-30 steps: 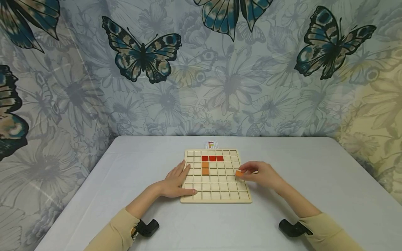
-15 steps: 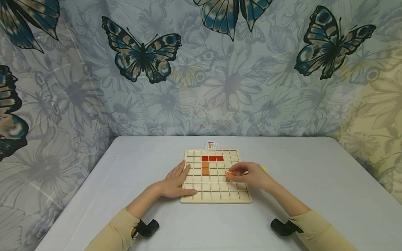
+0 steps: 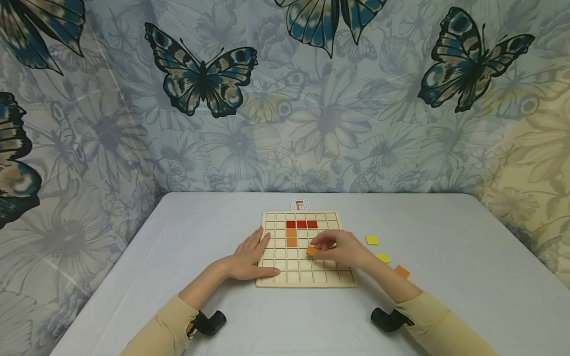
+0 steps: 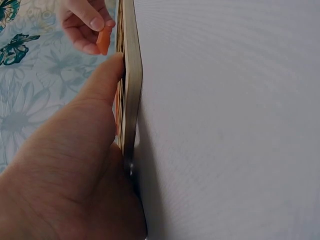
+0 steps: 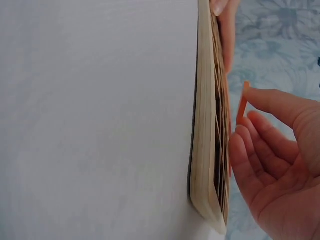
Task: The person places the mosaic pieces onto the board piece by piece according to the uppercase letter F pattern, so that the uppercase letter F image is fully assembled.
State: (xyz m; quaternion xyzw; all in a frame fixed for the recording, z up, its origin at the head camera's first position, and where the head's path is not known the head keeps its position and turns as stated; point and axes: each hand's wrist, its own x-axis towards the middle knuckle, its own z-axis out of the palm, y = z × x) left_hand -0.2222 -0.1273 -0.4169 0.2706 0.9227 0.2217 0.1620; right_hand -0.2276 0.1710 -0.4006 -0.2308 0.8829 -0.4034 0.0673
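Note:
A square wooden grid board (image 3: 306, 285) lies on the white table. My left hand (image 3: 247, 260) rests on its left edge, fingers and thumb spread out straight. Between thumb and fingers, my right hand (image 3: 344, 248) pinches an orange square tile (image 3: 312, 251), held just above the right-middle cells. The right wrist view shows this tile (image 5: 243, 102) tilted on edge, clear of the board. Three red tiles (image 3: 302, 224) form a row in the upper cells. Below the leftmost red one, two orange tiles (image 3: 291, 242) sit in a column.
Right of the board, two yellow tiles (image 3: 371, 240) and a loose orange tile (image 3: 402, 271) lie on the table (image 3: 445, 237), near the right forearm. A small printed grid card (image 3: 300, 204) lies behind the board's far edge. A butterfly-patterned cloth (image 3: 276, 123) hangs behind.
My right hand has moved left from the board's right edge to over its cells, carrying the orange tile. The loose yellow and orange tiles have come into sight. My left hand stays put.

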